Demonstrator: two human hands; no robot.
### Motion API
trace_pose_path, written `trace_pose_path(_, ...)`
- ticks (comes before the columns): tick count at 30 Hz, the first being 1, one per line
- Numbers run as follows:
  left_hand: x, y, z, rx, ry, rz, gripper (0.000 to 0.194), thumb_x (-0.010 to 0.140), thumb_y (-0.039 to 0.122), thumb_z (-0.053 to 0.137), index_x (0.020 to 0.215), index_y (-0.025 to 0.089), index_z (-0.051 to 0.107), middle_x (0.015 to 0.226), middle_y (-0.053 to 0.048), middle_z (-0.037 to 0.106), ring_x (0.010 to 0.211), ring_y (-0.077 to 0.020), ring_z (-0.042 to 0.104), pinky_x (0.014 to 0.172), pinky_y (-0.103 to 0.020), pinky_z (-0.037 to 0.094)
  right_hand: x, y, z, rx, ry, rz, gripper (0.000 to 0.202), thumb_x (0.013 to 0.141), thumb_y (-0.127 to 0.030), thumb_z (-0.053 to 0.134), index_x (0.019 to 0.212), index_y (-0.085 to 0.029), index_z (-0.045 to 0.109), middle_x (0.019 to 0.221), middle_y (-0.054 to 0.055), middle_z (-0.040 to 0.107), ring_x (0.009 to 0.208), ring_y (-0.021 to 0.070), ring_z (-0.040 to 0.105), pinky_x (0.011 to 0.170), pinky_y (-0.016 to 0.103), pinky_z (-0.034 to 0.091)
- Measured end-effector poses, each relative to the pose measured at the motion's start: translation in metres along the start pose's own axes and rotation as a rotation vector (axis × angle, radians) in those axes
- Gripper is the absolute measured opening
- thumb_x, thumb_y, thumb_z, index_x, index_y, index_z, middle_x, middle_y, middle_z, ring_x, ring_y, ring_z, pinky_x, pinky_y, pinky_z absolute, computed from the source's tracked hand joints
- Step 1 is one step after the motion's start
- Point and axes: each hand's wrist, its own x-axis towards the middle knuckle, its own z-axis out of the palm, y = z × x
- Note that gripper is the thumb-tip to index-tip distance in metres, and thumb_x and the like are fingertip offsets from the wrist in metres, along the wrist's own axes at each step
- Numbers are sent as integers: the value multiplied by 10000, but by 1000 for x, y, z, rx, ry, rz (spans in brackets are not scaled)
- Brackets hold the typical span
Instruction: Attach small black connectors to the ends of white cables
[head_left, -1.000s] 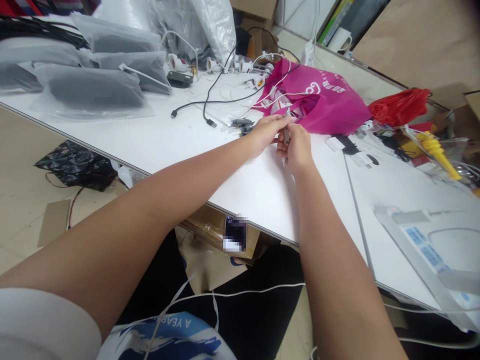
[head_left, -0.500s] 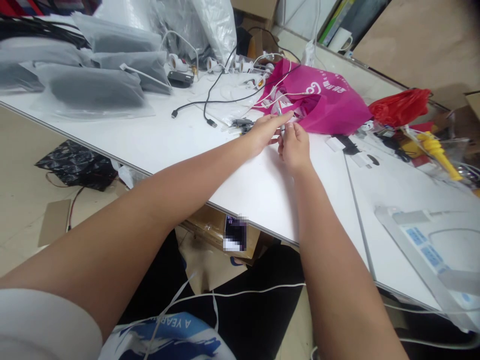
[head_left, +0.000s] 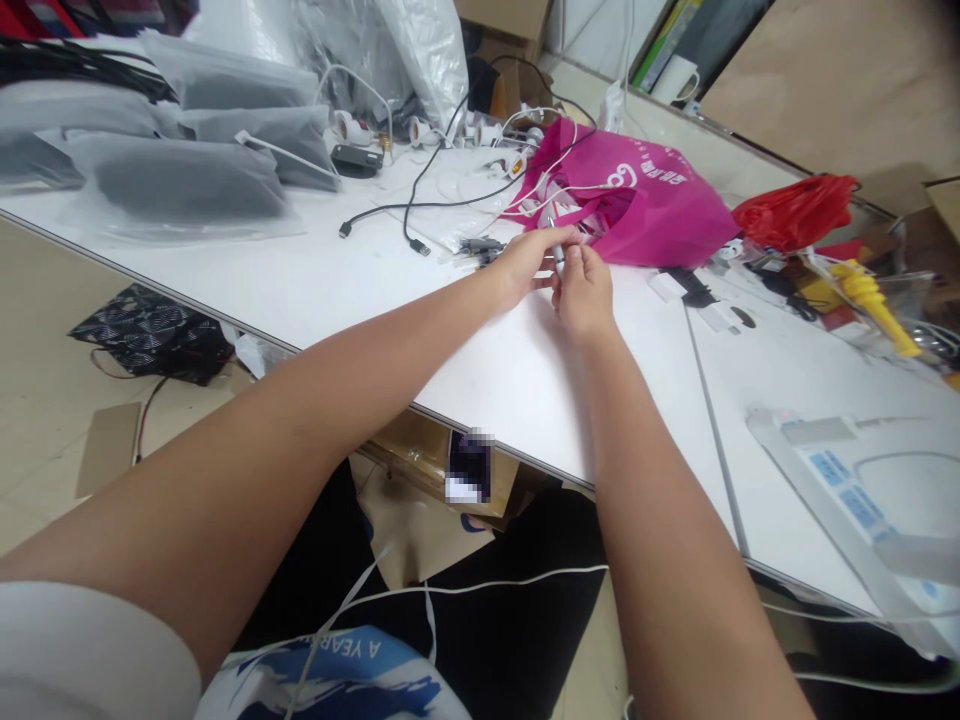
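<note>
Over the white table (head_left: pixel 495 350), my two hands meet in front of the pink bag's mouth. A slim white and silver pen (head_left: pixel 557 256) is held between them, its upper end pointing toward the bag. My left hand (head_left: pixel 529 262) is closed on it from the left, thumb stretched across the upper part. From the right, my right hand (head_left: pixel 585 292) pinches the pen's lower part with thumb and curled fingers, which hide some of it. Beside my left hand lies a small heap of grey pen-like pieces (head_left: pixel 480 247). The pink bag (head_left: pixel 667 215) lies on its side with white pieces inside.
Frosted pouches (head_left: pixel 180 185) lie at the left. Black USB cables (head_left: pixel 409 205) and white lamp sockets (head_left: pixel 420 132) are behind my hands. On the right are a red plastic bag (head_left: pixel 799 212), a yellow tool handle (head_left: pixel 874 300) and a clear-plastic pack (head_left: pixel 832 490).
The pen has tilted and more of its white body shows between my fingers. My left thumb has shifted slightly over it. The whole view has moved a little.
</note>
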Motion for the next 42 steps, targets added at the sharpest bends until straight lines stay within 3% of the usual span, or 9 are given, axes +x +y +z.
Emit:
trace_pose_path(4, 2, -2, -2, -5, -10, 10, 239, 1026, 459, 716, 1031, 228, 780, 1186, -116, 801, 1349, -360, 710, 1096, -494, 597, -1, 1, 1, -30, -18, -20, 353, 993, -602, 731, 1031, -283, 586, 881, -4, 648, 770, 150, 664, 577, 233, 499)
trace_pose_path(7, 6, -6, -4, -65, -23, -6, 265, 1004, 489, 765, 1011, 224, 766, 1152, -106, 798, 1333, -349, 721, 1122, -474, 574, 6, 11, -1, -81, -33, -129, 368, 952, -568, 794, 1062, -290, 580, 975, -5, 670, 843, 150, 664, 640, 242, 538)
trace_pose_path(11, 16, -14, -6, -137, -64, -20, 323, 976, 540, 802, 1041, 226, 767, 1124, -112, 795, 1374, -366, 692, 1163, -472, 546, 23, 30, -6, -198, -53, -337, 386, 1014, -650, 666, 1061, -272, 606, 1063, 38, 707, 980, 207, 697, 815, 358, 616)
trace_pose_path(14, 21, -18, -7, -182, -107, -39, 284, 999, 479, 775, 1092, 210, 779, 1121, -118, 791, 1420, -382, 658, 1195, -501, 525, 32, 40, -9, -272, -54, -439, 494, 1066, -725, 496, 1030, -254, 640, 1049, 74, 727, 1064, 253, 708, 941, 448, 614)
trace_pose_path(18, 19, -18, -7, -200, -121, -66, 173, 1013, 355, 731, 1080, 206, 788, 1121, -101, 794, 1417, -361, 656, 1200, -505, 522, 36, 47, -11, -294, 0, -424, 564, 1087, -740, 400, 1002, -243, 651, 1020, 82, 731, 1055, 261, 713, 981, 478, 601)
trace_pose_path(25, 10, -17, -1, -195, -89, -72, 174, 1056, 331, 689, 1015, 187, 776, 1167, -105, 784, 1324, -300, 700, 1129, -433, 544, 31, 50, -11, -326, 54, -382, 432, 1036, -688, 577, 1053, -263, 646, 1039, 60, 748, 966, 242, 698, 960, 463, 599)
trace_pose_path(28, 12, -17, 2, -225, -66, -79, 101, 1040, 291, 736, 1013, 199, 767, 1082, -79, 782, 1278, -296, 716, 1099, -426, 554, 33, 49, -11, -342, 71, -403, 421, 1050, -675, 550, 1078, -270, 660, 1080, 65, 755, 990, 249, 708, 984, 466, 590)
trace_pose_path(36, 27, -21, 10, -235, -76, -79, 139, 1068, 265, 659, 1000, 194, 756, 1022, -52, 766, 1212, -250, 743, 1080, -377, 574, 45, 46, -10, -298, 102, -346, 483, 1054, -703, 471, 1072, -271, 685, 1068, 76, 760, 1101, 284, 718, 993, 465, 582)
trace_pose_path(42, 28, -29, 12, -276, -97, -70, 121, 1044, 240, 681, 958, 201, 756, 992, -55, 767, 1154, -225, 748, 1126, -349, 552, 37, 37, -5, -291, 160, -340, 350, 1034, -510, 468, 1023, -241, 692, 1082, 79, 798, 1024, 257, 723, 1003, 439, 564)
